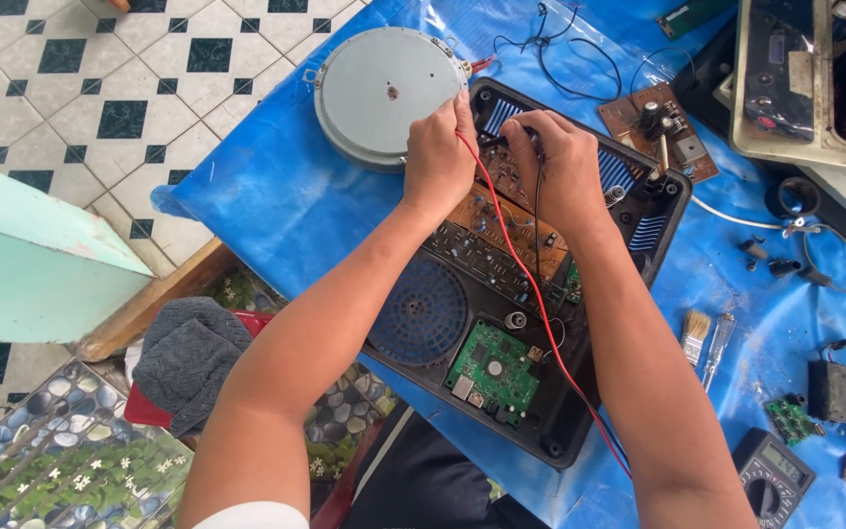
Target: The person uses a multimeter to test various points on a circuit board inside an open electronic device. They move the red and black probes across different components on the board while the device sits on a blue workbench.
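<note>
An opened black appliance casing [580,431] lies on a blue sheet, showing a brown circuit board [487,220], a small green board [493,367] and a round fan grille [425,311]. My left hand [438,152] pinches a red test probe over the far end of the boards; its red lead [531,294] runs back along the casing. My right hand [560,162] holds a black probe beside it, its black lead trailing down. A grey round heater disc [384,93] lies just beyond my left hand.
A multimeter [771,480] sits at the bottom right. A brush and screwdriver [707,343] lie right of the casing. A loose brown board [663,127], small parts and other opened devices [805,78] fill the far right. A grey cloth [183,358] lies left.
</note>
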